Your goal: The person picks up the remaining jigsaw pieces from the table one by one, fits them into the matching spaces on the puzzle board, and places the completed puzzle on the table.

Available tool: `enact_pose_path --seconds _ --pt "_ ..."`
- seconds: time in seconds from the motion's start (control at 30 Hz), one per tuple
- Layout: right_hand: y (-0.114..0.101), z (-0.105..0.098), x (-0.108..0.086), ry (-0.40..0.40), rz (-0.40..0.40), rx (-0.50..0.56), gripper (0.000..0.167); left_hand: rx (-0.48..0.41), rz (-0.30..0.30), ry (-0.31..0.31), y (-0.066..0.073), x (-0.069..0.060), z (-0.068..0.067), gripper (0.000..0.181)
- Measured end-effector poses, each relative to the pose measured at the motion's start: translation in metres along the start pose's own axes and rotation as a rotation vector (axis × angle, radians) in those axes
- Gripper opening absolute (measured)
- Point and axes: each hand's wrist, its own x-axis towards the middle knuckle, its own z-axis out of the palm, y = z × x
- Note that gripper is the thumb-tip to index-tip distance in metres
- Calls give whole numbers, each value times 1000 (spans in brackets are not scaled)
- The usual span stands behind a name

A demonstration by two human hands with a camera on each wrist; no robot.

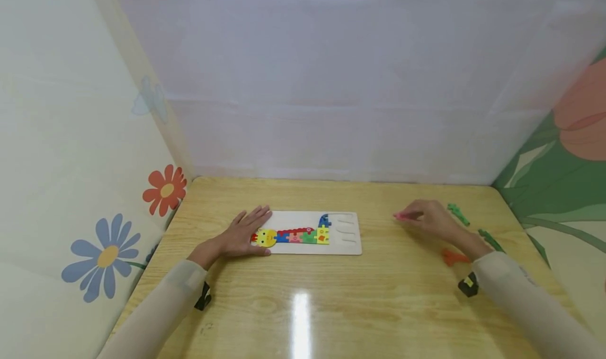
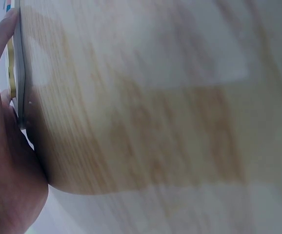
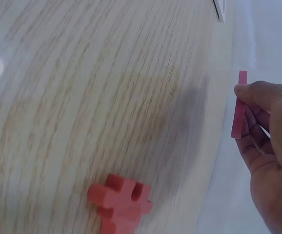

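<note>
A white puzzle board (image 1: 297,248) lies on the table with a giraffe of coloured pieces in it: a yellow head, blue, pink, green and yellow pieces, and a dark blue piece (image 1: 324,221) at the upper right. Empty outlined recesses show at its right end. My left hand (image 1: 240,233) rests spread on the board's left end; in the left wrist view the hand (image 2: 4,146) lies along the board's edge. Right of the board, my right hand (image 1: 433,219) pinches a pink piece (image 1: 401,216) above the table. The right wrist view shows this piece (image 3: 240,107) edge-on between thumb and fingers (image 3: 265,97).
Near my right forearm lie an orange-red piece (image 1: 454,257), a green piece (image 1: 458,214) and a darker green piece (image 1: 491,240). The orange-red piece (image 3: 121,207) also shows in the right wrist view. A pale wall (image 1: 331,85) stands behind the table (image 1: 331,301).
</note>
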Motion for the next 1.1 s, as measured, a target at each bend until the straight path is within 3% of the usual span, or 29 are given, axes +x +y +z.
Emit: enact_pose_path --seconds 0.27,0.5,0.77,1.1 --pt "-12 10 8 -18 0 -37 19 -4 -2 -3 0 0 -1 114" --pt "-23 18 12 -36 -11 2 21 0 -3 1 0 -1 0 113" --pt "-30 22 15 -70 27 -6 23 -2 8 7 1 -1 0 113" --pt "-43 27 21 -52 -35 29 24 -1 1 5 1 -1 -2 115"
